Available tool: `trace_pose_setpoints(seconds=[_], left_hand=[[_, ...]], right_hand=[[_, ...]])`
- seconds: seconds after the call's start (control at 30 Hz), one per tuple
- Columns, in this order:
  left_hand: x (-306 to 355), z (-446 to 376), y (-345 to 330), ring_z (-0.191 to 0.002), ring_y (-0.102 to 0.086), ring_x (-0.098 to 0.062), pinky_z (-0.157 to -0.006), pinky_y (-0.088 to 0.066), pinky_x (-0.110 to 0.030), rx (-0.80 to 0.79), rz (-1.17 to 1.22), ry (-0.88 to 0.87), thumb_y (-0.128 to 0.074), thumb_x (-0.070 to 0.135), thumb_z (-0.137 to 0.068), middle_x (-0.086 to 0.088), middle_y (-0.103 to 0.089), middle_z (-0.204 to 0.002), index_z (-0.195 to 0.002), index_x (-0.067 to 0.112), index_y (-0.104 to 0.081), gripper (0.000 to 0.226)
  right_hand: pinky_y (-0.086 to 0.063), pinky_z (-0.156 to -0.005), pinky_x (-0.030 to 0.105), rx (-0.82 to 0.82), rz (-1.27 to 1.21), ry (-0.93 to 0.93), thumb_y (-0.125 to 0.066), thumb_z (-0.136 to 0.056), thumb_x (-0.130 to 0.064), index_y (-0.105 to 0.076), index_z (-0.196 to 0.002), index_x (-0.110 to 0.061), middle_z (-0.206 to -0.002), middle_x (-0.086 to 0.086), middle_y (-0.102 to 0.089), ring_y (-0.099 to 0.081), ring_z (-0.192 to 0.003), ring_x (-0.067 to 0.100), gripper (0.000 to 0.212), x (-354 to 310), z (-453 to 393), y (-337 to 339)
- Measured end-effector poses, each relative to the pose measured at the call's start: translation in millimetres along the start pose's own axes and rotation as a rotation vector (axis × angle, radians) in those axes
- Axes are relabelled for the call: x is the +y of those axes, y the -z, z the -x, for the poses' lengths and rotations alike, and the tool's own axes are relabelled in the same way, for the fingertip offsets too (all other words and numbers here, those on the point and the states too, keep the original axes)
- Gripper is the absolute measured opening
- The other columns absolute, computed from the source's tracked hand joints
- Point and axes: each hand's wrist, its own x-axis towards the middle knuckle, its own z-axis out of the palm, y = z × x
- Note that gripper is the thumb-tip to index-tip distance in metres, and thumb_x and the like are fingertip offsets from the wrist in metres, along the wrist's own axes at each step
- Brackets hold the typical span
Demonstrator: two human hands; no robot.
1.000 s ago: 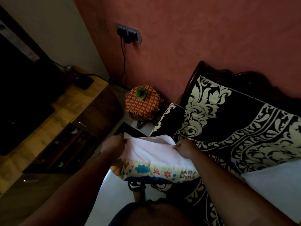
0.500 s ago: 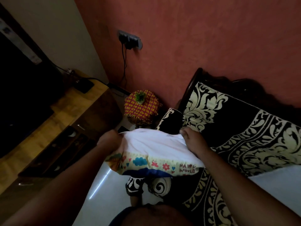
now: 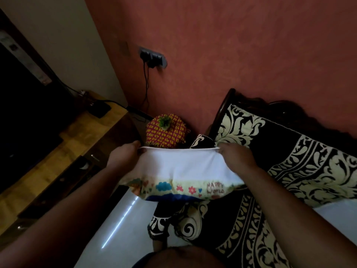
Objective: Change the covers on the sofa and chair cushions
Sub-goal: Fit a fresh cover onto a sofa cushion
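I hold a cushion in front of me, above the floor at the sofa's left end. A white cover (image 3: pixel 179 164) wraps its far part; a printed cover (image 3: pixel 181 188) with flowers, a cloud and "HAPPY WORLD" shows along the near edge. My left hand (image 3: pixel 123 154) grips the white cover's far left corner. At the far right corner my right hand (image 3: pixel 234 155) grips the same edge, which is stretched straight between them. The sofa (image 3: pixel 289 161) on the right wears a black cover with cream leaf patterns.
A small round table under a red-and-yellow cloth (image 3: pixel 166 132) stands in the corner by the red wall. A wooden TV unit (image 3: pixel 63 144) with a dark screen runs along the left. A white cloth (image 3: pixel 340 217) lies on the sofa seat. Glossy white floor (image 3: pixel 119 225) lies below.
Both hands moved up and apart, pulling the white cover's edge taut and straight. More white cover now lies over the cushion.
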Motion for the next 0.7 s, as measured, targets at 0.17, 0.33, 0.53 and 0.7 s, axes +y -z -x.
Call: trace_pose_setpoints(seconds=[0.17, 0.33, 0.53, 0.7], left_hand=[[7.0, -14.5, 15.8, -0.091, -0.066, -0.032, -0.065, -0.043, -0.034, 0.034, 0.048, 0.045, -0.043, 0.042, -0.103, -0.011, -0.067, -0.101, -0.109, 0.019, -0.056, 0.027], [7.2, -26.1, 24.1, -0.094, -0.065, -0.035, -0.066, -0.040, -0.034, 0.030, 0.069, 0.090, -0.044, 0.038, -0.103, -0.011, -0.067, -0.102, -0.106, 0.018, -0.055, 0.023], [16.1, -28.6, -0.3, -0.099, -0.064, -0.035, -0.076, -0.045, -0.038, -0.010, 0.253, 0.248, -0.043, 0.025, -0.104, -0.016, -0.066, -0.108, -0.113, 0.008, -0.056, 0.023], [29.5, -20.5, -8.5, -0.100, -0.062, -0.041, -0.079, -0.045, -0.042, 0.055, 0.400, 0.295, -0.039, 0.036, -0.106, -0.022, -0.064, -0.108, -0.106, 0.007, -0.051, 0.032]], right_hand=[[-0.052, -0.078, 0.037, 0.042, 0.013, -0.047, -0.043, -0.105, -0.032, -0.062, -0.120, -0.019, -0.110, 0.014, -0.067, -0.063, -0.098, 0.034, 0.027, -7.8, -14.4, 15.2], [-0.051, -0.080, 0.038, -0.028, -0.045, -0.158, -0.039, -0.107, -0.037, -0.057, -0.121, -0.017, -0.111, 0.014, -0.066, -0.062, -0.099, 0.035, 0.030, -13.8, -28.0, 19.6], [-0.049, -0.093, 0.043, -0.025, -0.213, -0.268, -0.040, -0.107, -0.035, -0.056, -0.129, -0.013, -0.130, 0.016, -0.059, -0.056, -0.118, 0.037, 0.035, -23.6, -27.0, -0.8], [-0.049, -0.079, 0.038, 0.105, -0.339, -0.350, -0.042, -0.105, -0.034, -0.058, -0.121, -0.019, -0.116, 0.014, -0.066, -0.062, -0.103, 0.037, 0.027, -18.0, -7.8, -18.2]])
